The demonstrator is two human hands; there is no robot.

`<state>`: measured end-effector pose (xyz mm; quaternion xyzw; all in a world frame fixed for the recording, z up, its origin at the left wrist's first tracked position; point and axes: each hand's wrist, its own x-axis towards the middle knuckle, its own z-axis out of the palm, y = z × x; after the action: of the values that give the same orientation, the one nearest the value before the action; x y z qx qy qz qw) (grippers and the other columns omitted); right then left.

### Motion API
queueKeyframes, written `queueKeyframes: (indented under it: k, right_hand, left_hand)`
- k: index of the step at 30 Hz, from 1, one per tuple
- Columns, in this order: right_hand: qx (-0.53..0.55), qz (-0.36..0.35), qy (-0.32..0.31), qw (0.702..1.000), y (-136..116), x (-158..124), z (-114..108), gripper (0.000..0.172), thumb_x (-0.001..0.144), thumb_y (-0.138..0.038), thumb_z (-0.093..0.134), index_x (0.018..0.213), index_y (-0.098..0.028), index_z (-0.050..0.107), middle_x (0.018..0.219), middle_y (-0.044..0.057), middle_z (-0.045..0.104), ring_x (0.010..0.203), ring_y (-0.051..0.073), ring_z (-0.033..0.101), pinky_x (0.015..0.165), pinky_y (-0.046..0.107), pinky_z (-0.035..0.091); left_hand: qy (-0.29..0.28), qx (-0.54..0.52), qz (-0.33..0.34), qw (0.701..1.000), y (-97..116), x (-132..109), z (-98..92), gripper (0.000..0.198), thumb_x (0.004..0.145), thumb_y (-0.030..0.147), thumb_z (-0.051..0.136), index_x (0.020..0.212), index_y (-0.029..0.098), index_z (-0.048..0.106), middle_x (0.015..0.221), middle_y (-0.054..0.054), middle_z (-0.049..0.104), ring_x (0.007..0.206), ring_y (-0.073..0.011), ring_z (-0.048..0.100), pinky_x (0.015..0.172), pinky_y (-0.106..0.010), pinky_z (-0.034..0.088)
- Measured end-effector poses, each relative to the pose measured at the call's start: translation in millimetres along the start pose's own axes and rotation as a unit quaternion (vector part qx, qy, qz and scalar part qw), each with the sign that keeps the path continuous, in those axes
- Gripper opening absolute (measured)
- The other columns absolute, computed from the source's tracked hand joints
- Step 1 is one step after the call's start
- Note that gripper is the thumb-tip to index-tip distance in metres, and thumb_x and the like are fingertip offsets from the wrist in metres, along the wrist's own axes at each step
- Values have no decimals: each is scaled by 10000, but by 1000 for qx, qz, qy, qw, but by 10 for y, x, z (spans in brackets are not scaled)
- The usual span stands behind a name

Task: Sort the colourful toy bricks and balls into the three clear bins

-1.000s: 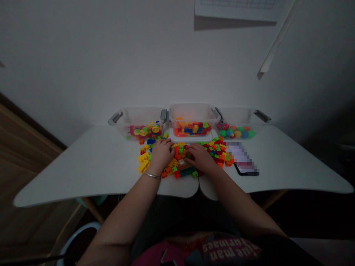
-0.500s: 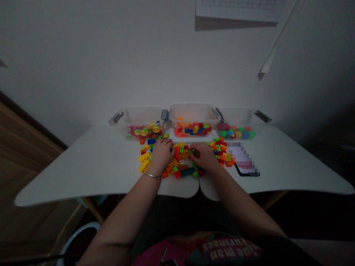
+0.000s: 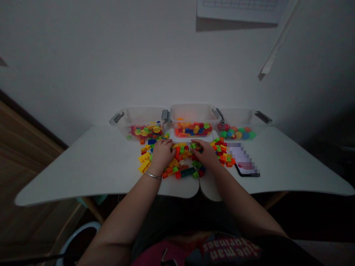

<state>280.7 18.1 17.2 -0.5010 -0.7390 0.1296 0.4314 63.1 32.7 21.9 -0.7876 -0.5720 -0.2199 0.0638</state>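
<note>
A loose pile of coloured toy building bricks (image 3: 181, 162) lies on the white table in front of me. My left hand (image 3: 163, 153), with a silver bangle at the wrist, rests palm down over the left part of the pile. Its thumb and fingers are apart, and the bricks beneath them are hidden. On the right side, my right hand (image 3: 204, 152) reaches in over the bricks. Its thumb and forefinger stand apart, with green bricks (image 3: 193, 146) visible in the gap. I see nothing gripped in either hand.
Behind the pile stand a clear bin of mixed bright pieces (image 3: 144, 118), a middle bin of bricks (image 3: 194, 114) and a bin of coloured balls (image 3: 238, 120). A blurred-out phone (image 3: 244, 162) lies to the right on the white table (image 3: 291, 166).
My right hand's thumb and forefinger have spread apart, and its fingertips have shifted slightly away from me, showing green bricks between them. My left hand has hardly moved.
</note>
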Motion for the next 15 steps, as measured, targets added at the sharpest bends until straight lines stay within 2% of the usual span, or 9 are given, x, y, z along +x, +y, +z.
queueKeyframes:
  k: [3,5,11,15]
  right_hand:
    - [57,29,76,995,-23,132,-101,377,840,-355,645,1193,-222,640,1106,95,727,914,232,692,773,363,576]
    - [66,37,122,990,-29,268,-209,350,844,-379,632,1152,-214,644,1078,88,726,865,216,686,742,343,572]
    - [-9,-7,163,987,21,785,-570,325,906,-301,549,1187,-225,692,1110,82,735,914,220,678,898,417,545]
    - [-77,-20,135,988,103,1018,-609,326,914,-264,537,1181,-230,721,1130,66,747,995,231,678,983,453,512]
  left_hand:
    - [0,0,-1,1000,-2,-3,-5,323,909,281,521,1109,171,750,1290,-82,698,1187,-290,595,1073,-446,451]
    - [1,-1,0,1000,-4,-3,-4,328,913,286,518,1110,163,750,1284,-88,700,1181,-292,597,1072,-449,453]
    - [7,-3,9,1000,-25,2,18,318,912,292,522,1099,183,755,1282,-89,701,1175,-288,603,1073,-454,453]
    - [6,-6,5,1000,-39,-6,28,324,914,297,517,1106,183,752,1286,-87,699,1183,-293,596,1080,-470,446]
